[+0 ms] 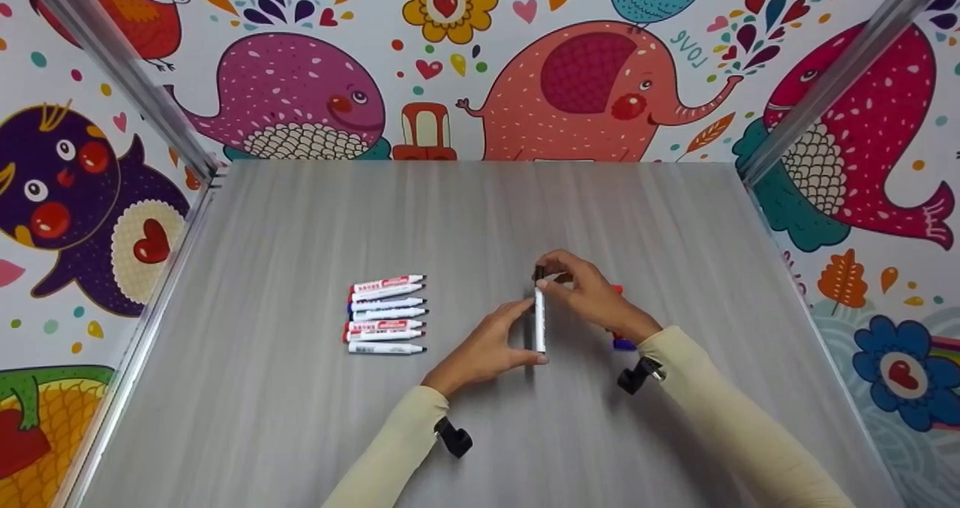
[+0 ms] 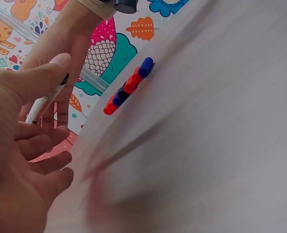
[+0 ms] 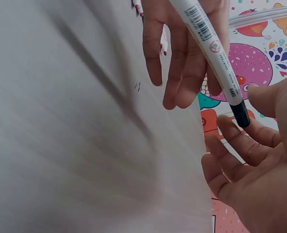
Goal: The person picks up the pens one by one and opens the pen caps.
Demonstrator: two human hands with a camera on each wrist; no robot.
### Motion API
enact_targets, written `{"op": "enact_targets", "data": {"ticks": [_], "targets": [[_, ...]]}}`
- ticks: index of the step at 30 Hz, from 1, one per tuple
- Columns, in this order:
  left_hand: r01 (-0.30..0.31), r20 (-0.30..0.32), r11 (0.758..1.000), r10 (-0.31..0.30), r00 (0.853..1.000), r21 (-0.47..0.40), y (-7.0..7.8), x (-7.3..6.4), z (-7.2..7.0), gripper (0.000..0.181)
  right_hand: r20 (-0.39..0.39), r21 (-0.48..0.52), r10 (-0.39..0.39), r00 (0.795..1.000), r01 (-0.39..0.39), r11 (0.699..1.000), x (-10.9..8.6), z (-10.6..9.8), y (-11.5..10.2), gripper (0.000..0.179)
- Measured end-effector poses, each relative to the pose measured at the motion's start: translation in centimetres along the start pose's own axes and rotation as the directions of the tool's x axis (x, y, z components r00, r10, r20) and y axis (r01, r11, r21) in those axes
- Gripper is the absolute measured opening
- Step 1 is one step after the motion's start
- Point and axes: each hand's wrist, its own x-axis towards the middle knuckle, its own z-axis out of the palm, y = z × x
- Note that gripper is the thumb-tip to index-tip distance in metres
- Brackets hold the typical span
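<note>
A white marker (image 1: 540, 320) with a black cap stands lengthwise between the two hands, above the table. Its far, capped end is pinched by the fingertips of my right hand (image 1: 592, 298). My left hand (image 1: 487, 347) holds the near end, its thumb against the black end plug and its fingers reaching along the left side. In the right wrist view the printed barrel (image 3: 209, 48) slopes down to the black cap (image 3: 241, 115) at the right fingertips. The left wrist view shows the left thumb (image 2: 41, 77) over the plug, with the other fingers loosely bent.
A row of several white markers (image 1: 387, 348) lies left of the hands. More markers, with red, blue and black ends (image 2: 131, 86), lie to the right, mostly hidden under the right forearm in the head view. Patterned panels (image 1: 300, 95) border the grey table (image 1: 300, 215).
</note>
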Motion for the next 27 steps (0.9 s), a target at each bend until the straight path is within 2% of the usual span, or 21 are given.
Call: {"op": "enact_targets", "data": {"ticks": [11, 19, 22, 27], "targets": [[-0.055, 0.028, 0.994, 0.058, 0.998, -0.093, 0.3, -0.4, -0.1, 0.096, -0.085, 0.043, 0.006, 0.996, -0.002, 0.999, -0.1, 0.5, -0.5, 0.032], [-0.077, 0.033, 0.992, 0.081, 0.996, -0.099, 0.4, -0.2, -0.5, 0.089, -0.148, 0.02, -0.009, 0.989, 0.012, 1.0, -0.3, 0.7, -0.9, 0.03], [-0.072, 0.019, 0.991, 0.075, 0.997, -0.114, 0.4, -0.1, -0.7, 0.08, -0.164, 0.017, -0.008, 0.986, 0.011, 1.0, -0.5, 0.9, -0.9, 0.031], [-0.096, -0.045, 0.99, 0.092, 0.995, -0.101, 0.6, 0.0, -1.1, 0.049, -0.166, 0.001, -0.022, 0.986, 0.023, 1.0, -1.1, 1.3, -1.2, 0.033]]}}
